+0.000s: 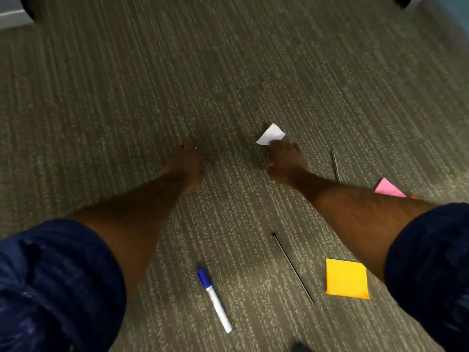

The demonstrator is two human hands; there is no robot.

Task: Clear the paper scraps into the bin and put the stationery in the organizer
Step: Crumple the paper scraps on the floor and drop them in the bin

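Note:
On the carpet, my right hand [285,158] reaches forward and its fingertips pinch the near edge of a small white paper scrap [271,134]. My left hand [189,161] stretches out beside it, fingers down toward the carpet, holding nothing that I can see. A white marker with a blue cap [214,298] lies near me at the bottom centre. A thin dark pen [293,268] lies to its right. Another thin grey pen [335,165] lies right of my right hand. A yellow sticky note [347,278] and a pink sticky note [388,188] lie at the right.
Grey striped carpet [127,97] fills the view. Dark furniture bases show at the top left [30,8] and top right [402,1] corners. An orange scrap edge [413,197] peeks out beside the pink note. No bin or organizer is in view.

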